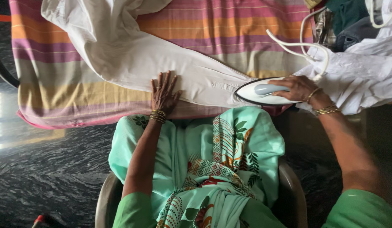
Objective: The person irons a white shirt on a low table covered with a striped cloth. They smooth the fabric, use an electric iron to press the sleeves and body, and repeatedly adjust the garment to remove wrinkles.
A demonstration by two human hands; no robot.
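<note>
A white garment (132, 55) lies spread over a striped cloth (61, 88) of pink, orange and yellow bands. My left hand (163, 93) rests flat on the garment's lower edge, fingers apart, with gold bangles at the wrist. My right hand (298, 88) grips the pale blue handle of a white electric iron (263, 93), whose pointed tip faces left and touches the garment's narrow end. The iron's white cord (303, 42) loops up to the right.
A heap of crumpled white cloth (364, 76) and darker clothes (348, 19) sits at the right. Below are my mint-green patterned lap, a round chair rim (104, 198) and a dark marbled floor (48, 169).
</note>
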